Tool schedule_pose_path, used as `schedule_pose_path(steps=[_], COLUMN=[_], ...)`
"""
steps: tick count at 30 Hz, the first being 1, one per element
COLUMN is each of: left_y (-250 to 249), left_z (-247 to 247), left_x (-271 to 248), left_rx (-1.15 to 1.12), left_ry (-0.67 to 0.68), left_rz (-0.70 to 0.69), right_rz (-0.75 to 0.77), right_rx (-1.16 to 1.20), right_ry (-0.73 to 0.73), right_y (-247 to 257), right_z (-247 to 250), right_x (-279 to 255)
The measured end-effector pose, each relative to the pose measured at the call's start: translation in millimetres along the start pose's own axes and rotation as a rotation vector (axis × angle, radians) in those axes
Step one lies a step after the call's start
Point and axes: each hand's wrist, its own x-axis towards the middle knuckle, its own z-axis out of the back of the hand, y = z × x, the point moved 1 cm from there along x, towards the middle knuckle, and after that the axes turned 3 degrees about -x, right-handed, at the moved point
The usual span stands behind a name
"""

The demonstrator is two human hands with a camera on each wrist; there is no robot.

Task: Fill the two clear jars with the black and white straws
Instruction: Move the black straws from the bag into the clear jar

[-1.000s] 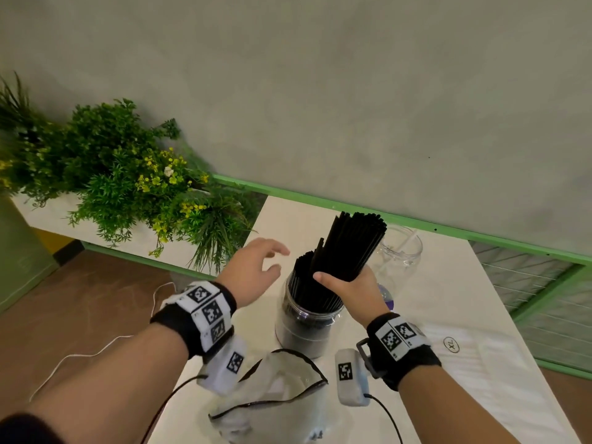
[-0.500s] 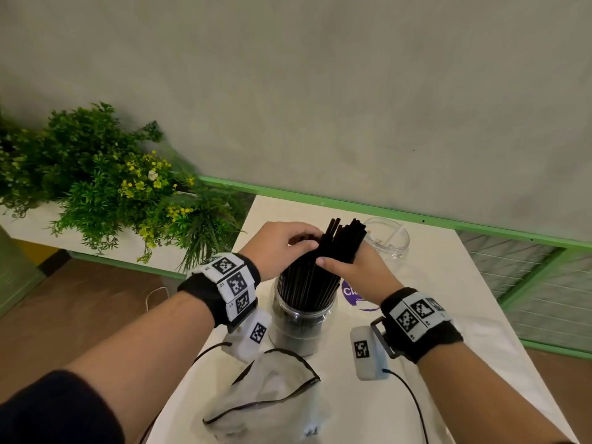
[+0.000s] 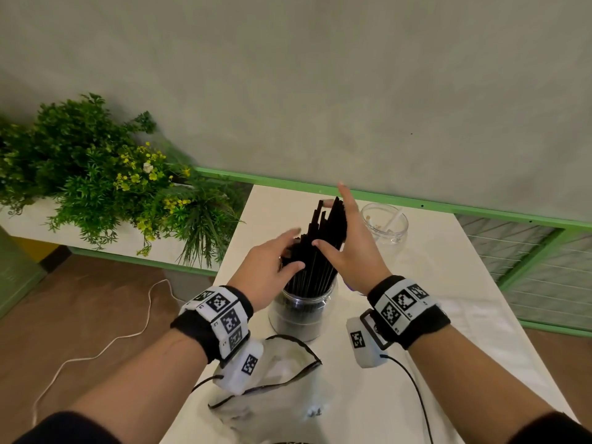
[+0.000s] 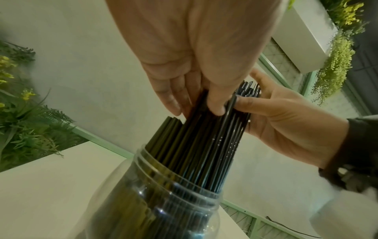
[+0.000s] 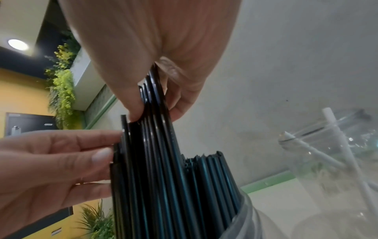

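A clear jar packed with black straws stands mid-table. My right hand holds the taller part of the bundle, thumb on the near side and fingers stretched up behind it; in the right wrist view the straws run up between thumb and fingers of my right hand. My left hand touches the bundle's left side with straight fingers. In the left wrist view both hands bracket the straws above the jar. A second clear jar behind holds a few white straws.
A crumpled clear plastic bag lies on the white table just in front of the jar. Green plants fill a planter to the left. A grey wall with a green rail runs close behind the table.
My right hand lowered the raised bundle into the jar and has loosened from a full grip, fingers now stretched upward. My left hand came in and now touches the bundle's left side.
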Motion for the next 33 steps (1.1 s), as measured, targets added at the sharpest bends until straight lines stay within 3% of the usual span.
schedule_pose_path(steps=[6,10,14,17,20,25,29,33], left_y=[-0.8,9.6,3.4,-15.9,-22.6,-6.4,9.6,23.7], left_z=[-6.7,-10.6,-5.0,-2.6,-6.4,-18.9,-29.6,-29.4], left_x=[-4.1,-7.3,-2.5,13.5,25.1,7.1,-3.7,-13.6], left_rx=[0.02,0.124,0.033,0.049,0.115,0.164,0.263,0.389], left_ry=[-0.017,0.006,-0.028,-0.019,0.03,-0.024,-0.025,0.046], left_rz=[-0.045,-0.044,-0.086,-0.163,-0.153,-0.143,-0.172,-0.116], right_rz=[0.105,0.073,0.103,0.049,-0.061,-0.16,-0.121,0.066], right_rx=[-0.109,-0.066,-0.017,0.099,0.274,0.442,0.366,0.051], right_ry=[0.019,0.1,0.045,0.042,-0.012,0.035,0.027,0.017], right_y=[-3.6,-12.2,-17.1,-16.0,-18.1,-27.1,-28.7,-23.2], right_z=[3.0,0.6,1.4,0.6,-0.6,-4.0,-6.3,-7.3], right_x=[2.5,-4.5,-12.0,-14.3,-16.8,-26.8,-31.3,-28.3])
